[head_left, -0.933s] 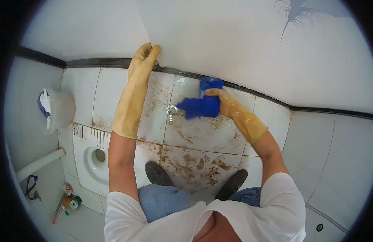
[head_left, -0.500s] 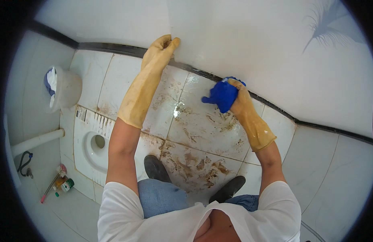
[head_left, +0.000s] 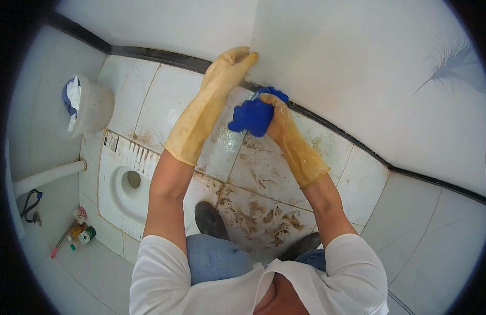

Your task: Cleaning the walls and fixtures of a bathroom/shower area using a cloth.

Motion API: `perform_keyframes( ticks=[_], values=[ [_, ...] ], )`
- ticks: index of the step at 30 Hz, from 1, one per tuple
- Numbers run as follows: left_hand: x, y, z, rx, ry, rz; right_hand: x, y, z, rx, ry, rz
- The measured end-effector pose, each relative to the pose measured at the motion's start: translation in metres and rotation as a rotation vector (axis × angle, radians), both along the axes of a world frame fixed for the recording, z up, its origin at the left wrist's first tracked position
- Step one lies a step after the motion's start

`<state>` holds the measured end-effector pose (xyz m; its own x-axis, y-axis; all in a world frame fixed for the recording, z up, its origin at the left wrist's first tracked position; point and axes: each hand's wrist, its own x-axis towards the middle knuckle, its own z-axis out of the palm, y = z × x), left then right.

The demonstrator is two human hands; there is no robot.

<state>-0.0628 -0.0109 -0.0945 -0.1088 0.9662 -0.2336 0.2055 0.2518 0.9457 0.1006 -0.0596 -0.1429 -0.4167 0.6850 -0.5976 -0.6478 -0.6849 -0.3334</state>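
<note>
Two arms reach forward, right hand gripping cloth.

White bucket, squat toilet, white pipe, pink-handled brush, green-and-white bottle

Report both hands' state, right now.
Left hand: partly curled by the white wall; whether it grips anything cannot be told.
Right hand: closed, holding the blue cloth.
</note>
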Motion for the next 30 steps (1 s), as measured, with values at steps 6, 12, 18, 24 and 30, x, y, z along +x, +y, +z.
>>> perform_keyframes(
  ticks=[6, 12, 18, 24, 30],
  values=[
    [0.004, -0.004, 0.013, -0.008, -0.071, 0.002, -0.011, 0.011, 0.000, 0.193, -0.340, 0.113],
    [0.001, -0.008, 0.020, -0.051, -0.076, -0.026, -0.033, 0.029, 0.016, 0.123, -0.338, 0.258],
    [-0.011, 0.002, 0.002, -0.055, -0.090, -0.078, -0.023, 0.012, 0.023, 0.046, -0.153, 0.089],
    [-0.020, 0.008, 0.007, 0.030, -0.272, -0.147, 0.000, 0.000, 0.080, 0.382, -0.395, 0.061],
    [-0.027, 0.006, 0.002, 0.036, -0.309, -0.180, -0.003, -0.011, 0.171, 0.609, -1.172, 0.267]
  ],
)
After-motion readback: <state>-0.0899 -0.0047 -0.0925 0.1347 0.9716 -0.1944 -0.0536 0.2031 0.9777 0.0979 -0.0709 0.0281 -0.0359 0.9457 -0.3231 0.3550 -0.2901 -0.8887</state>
